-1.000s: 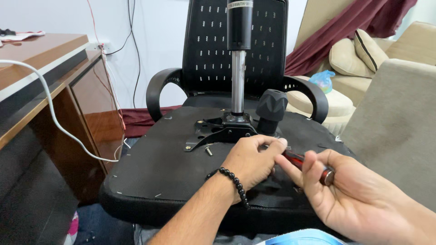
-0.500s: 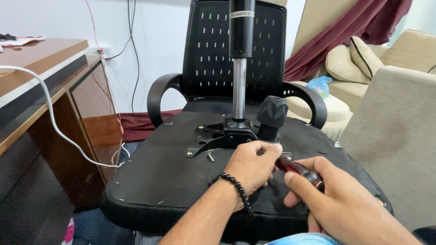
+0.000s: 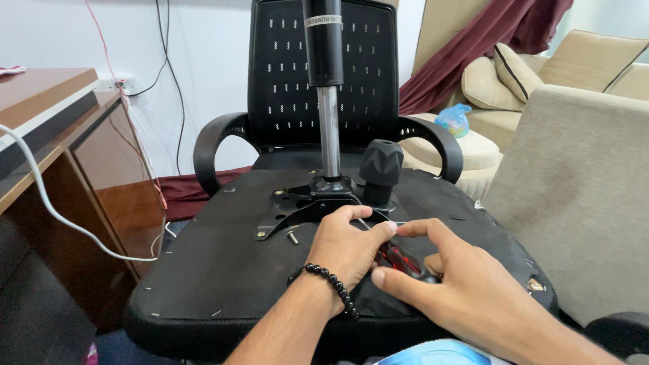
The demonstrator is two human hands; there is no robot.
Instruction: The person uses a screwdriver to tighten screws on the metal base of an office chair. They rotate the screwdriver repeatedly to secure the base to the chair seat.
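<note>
Two hands are busy on the bottom of a turned-over chair. My left hand [image 3: 348, 247] is curled, its fingertips pinching the thin metal end of a screwdriver [image 3: 399, 260]. My right hand [image 3: 453, 284] is wrapped around the red and black handle, with the pointer finger stretched out. Both hands rest on the black chair seat [image 3: 223, 270], near its front edge and close to me. To do this well, I think I should keep the tip steady with my left hand and turn slowly with my right. Just past my left hand is the metal plate [image 3: 304, 206], with a loose bolt [image 3: 293, 237] beside it. A black knob [image 3: 380, 169] and a shiny pole [image 3: 329, 128] stand behind that.
</note>
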